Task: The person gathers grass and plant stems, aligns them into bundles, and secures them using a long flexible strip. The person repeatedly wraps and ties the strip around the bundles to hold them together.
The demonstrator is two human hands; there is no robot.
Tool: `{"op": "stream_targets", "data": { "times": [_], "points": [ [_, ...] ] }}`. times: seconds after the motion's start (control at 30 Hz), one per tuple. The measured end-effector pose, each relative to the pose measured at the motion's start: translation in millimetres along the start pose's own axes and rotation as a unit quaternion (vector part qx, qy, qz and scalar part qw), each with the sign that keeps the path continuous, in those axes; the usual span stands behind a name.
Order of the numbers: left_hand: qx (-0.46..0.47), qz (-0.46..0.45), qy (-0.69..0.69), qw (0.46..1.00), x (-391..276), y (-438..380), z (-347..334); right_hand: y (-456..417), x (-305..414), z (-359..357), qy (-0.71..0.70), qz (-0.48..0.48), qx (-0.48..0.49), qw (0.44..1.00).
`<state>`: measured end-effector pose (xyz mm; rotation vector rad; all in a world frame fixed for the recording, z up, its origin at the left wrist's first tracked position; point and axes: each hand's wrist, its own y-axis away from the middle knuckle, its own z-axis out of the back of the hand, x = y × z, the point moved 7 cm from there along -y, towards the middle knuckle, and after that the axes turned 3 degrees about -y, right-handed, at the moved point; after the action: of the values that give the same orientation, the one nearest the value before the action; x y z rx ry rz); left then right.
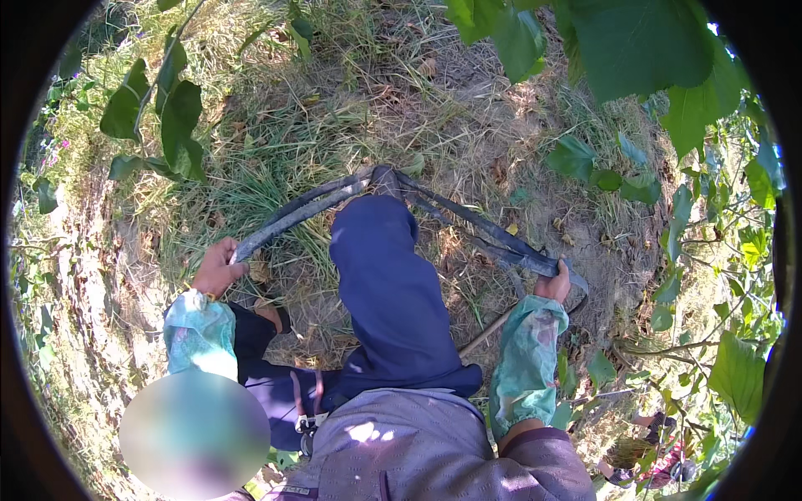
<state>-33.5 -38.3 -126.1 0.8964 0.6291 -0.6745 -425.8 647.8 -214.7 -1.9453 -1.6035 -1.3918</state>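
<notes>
My left hand point(219, 268) grips one end of a dark, dusty flat strap or strip point(301, 211), its material unclear. The strip runs up around my raised foot point(385, 181), at the tip of the blue trouser leg point(388, 269). From the foot several strands slant down to the right, where my right hand point(554, 282) holds them bunched. A loose loop point(581, 288) curls just beyond that hand. Green sleeve covers are on both forearms. Red-handled pruning shears point(307, 419), partly hidden, lie against my other thigh.
Dry grass and soil point(463, 113) lie around the foot. Leafy branches point(639, 50) hang at the upper right, more leaves point(182, 125) at the upper left. A thin stick point(489, 333) rests near my right forearm. Another person point(667, 460) is partly visible at the lower right.
</notes>
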Motion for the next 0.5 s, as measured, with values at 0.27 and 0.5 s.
{"op": "stream_targets", "data": {
  "times": [0.27,0.5],
  "points": [
    [0.139,-0.143,0.325,0.925,-109.2,132.9,-11.3,113.5,13.0,-190.7,-0.138,-0.083,0.307,0.938],
    [-0.098,-0.081,0.246,0.961,-160.3,206.9,-59.6,197.0,-7.8,-230.7,-0.062,-0.170,0.292,0.939]
  ]
}}
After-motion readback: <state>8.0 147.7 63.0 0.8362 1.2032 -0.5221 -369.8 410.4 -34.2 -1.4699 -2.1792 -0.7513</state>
